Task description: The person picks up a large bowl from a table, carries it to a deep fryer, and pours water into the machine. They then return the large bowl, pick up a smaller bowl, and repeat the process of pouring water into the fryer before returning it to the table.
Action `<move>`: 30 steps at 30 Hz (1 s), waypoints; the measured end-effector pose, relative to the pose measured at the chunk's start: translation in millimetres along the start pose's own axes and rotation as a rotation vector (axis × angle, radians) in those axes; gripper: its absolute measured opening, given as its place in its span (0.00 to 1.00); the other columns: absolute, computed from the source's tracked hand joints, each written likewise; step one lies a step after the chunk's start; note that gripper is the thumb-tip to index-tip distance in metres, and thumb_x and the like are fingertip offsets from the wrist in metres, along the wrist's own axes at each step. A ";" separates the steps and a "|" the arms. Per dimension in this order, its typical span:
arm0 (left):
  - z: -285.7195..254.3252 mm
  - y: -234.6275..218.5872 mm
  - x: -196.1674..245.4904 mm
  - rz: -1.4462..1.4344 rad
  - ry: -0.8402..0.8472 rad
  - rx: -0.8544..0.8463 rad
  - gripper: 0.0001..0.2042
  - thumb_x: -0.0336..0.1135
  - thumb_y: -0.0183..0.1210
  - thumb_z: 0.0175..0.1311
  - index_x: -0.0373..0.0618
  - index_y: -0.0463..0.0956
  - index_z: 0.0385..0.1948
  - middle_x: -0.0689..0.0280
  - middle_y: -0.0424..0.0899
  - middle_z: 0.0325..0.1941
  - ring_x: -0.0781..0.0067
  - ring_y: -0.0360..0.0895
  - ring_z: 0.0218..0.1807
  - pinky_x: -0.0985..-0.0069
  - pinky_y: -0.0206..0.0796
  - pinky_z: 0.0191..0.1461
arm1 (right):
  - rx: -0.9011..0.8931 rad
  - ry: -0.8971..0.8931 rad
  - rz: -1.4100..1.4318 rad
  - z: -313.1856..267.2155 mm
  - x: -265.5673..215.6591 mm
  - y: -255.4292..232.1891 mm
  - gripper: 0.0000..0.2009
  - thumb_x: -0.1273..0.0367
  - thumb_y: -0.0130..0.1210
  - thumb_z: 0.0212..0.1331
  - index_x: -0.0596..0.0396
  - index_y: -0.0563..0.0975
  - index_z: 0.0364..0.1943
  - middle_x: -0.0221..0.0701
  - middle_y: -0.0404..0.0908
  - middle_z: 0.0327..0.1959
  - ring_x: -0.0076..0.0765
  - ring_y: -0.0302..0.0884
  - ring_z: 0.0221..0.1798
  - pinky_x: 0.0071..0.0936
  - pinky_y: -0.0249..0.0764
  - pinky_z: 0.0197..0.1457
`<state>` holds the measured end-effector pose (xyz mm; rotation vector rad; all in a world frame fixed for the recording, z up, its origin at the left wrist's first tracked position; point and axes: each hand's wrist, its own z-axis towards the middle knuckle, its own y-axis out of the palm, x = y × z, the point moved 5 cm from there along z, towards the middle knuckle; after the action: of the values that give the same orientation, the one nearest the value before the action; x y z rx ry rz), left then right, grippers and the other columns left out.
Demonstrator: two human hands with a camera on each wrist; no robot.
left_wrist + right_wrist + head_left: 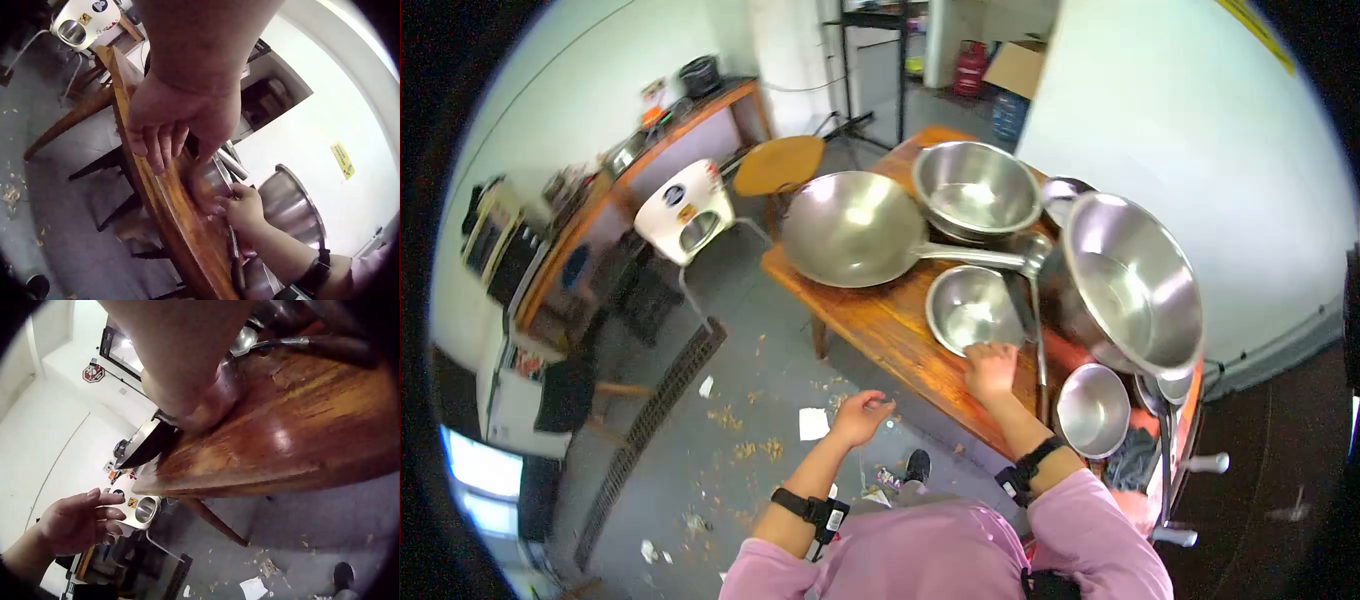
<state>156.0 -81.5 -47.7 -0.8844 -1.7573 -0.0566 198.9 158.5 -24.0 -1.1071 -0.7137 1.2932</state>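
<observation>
On the wooden table, a small steel bowl (970,305) stands near the front edge. My right hand (992,370) is at its near rim. In the left wrist view, the thumb and fingers of that right hand (245,209) pinch the rim of the bowl (211,181). My left hand (862,417) hangs in the air in front of the table edge, fingers loosely bent around nothing. A long-handled ladle (1036,262) lies to the right of the bowl, next to a dark flat blade (1018,303). In the right wrist view, my right wrist hides most of the bowl.
A wok (850,235) sits at the table's left end, its handle pointing right. Behind are stacked steel basins (975,185); a large pot (1130,285) and a smaller bowl (1092,410) stand at right. A white chair (687,212) and a stool (780,165) are beyond.
</observation>
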 end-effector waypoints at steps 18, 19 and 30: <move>-200.0 -111.7 -390.5 0.830 -0.444 0.134 0.15 0.44 0.47 0.53 0.45 0.74 0.35 0.59 0.77 0.37 0.53 0.72 0.39 0.63 0.61 0.47 | -0.164 -0.331 0.513 -59.3 -105.3 -11.6 0.20 0.70 0.55 0.40 0.56 0.66 0.41 0.42 0.65 0.36 0.48 0.65 0.38 0.38 0.63 0.40; -226.7 -113.4 -448.0 0.721 -0.725 0.176 0.16 0.45 0.47 0.53 0.44 0.74 0.35 0.58 0.77 0.38 0.53 0.72 0.40 0.63 0.61 0.48 | -0.185 -0.341 0.518 -60.2 -119.1 3.3 0.19 0.71 0.55 0.40 0.57 0.66 0.41 0.41 0.65 0.34 0.46 0.65 0.37 0.36 0.64 0.38; -394.4 -129.0 -462.5 0.809 -0.742 -0.083 0.15 0.38 0.50 0.49 0.57 0.72 0.41 0.60 0.78 0.36 0.64 0.75 0.40 0.72 0.66 0.40 | -0.889 -0.053 0.264 -105.2 -107.0 174.8 0.26 0.64 0.61 0.38 0.54 0.67 0.46 0.35 0.74 0.29 0.34 0.72 0.31 0.29 0.70 0.33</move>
<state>448.0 -596.7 -235.7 -1.7706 -1.9081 0.8231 208.1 16.0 -204.8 -1.9306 -1.2754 1.2387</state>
